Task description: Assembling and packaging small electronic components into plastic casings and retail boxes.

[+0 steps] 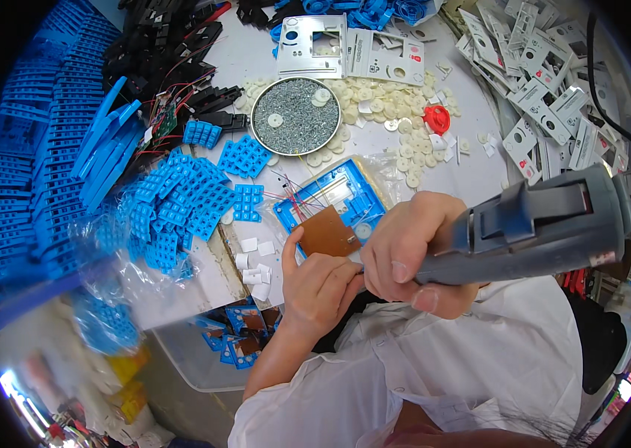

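white tabletop [476,183] ahead, i see right fingers [410,243] gripping a grey cylindrical driver [536,255] by a brown rectangular board [327,231] on a blue plastic case [364,196], seemingly steadied by left fingers [321,278], closure unclear.

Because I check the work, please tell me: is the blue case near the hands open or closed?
Open: the blue case shows its inside, partly hidden by a brown board.

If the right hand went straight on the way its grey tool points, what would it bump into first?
Most likely the left hand, just ahead of the right hand and its grey tool in this view; exact depth is hard to tell.
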Motion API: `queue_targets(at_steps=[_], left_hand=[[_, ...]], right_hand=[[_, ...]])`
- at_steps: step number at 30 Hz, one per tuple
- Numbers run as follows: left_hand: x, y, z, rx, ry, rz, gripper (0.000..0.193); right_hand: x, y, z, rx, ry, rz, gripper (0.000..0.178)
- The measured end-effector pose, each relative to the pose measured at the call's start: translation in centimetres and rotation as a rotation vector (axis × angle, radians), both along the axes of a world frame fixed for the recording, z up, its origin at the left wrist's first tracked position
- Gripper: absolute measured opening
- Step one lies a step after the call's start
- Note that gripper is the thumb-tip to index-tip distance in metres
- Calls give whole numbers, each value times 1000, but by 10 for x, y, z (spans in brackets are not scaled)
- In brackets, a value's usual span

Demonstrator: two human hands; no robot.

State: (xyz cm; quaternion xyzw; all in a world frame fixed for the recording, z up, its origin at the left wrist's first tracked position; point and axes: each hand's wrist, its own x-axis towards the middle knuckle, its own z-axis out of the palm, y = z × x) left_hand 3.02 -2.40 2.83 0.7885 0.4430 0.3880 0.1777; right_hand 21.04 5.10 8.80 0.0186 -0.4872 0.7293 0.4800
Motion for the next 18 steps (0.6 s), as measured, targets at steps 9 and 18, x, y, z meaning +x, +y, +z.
queue_targets(at_steps=[9, 18], left_hand=[[-2, -7, 6, 24, 21, 2, 19], [-47, 7, -1, -133, 52, 202, 12]], right_hand=[[3, -7, 6, -39, -170, 37, 35], [-7, -7, -28, 48, -386, -93, 32]])
